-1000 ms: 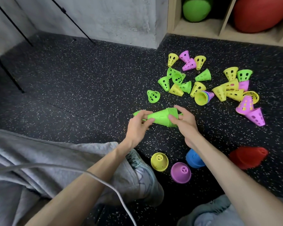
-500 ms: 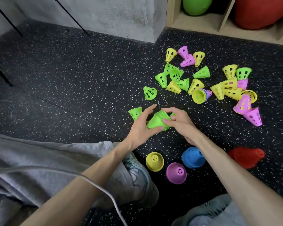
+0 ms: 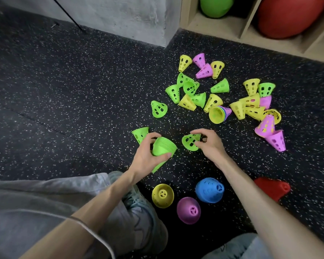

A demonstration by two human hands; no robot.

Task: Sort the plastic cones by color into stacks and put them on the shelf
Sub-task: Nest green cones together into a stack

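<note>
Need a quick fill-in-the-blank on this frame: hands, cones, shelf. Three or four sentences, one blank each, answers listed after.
1. The left hand grips a nested stack of ____ plastic cones.
2. The right hand pinches a single green perforated cone that lies on the ____.
3. Near the person's shoe, the upright blue cone stack stands between a purple cone stack and a ____ one.
4. The wooden shelf holds a green ball and a ____ ball.

Answers: green; floor; red; red
</note>
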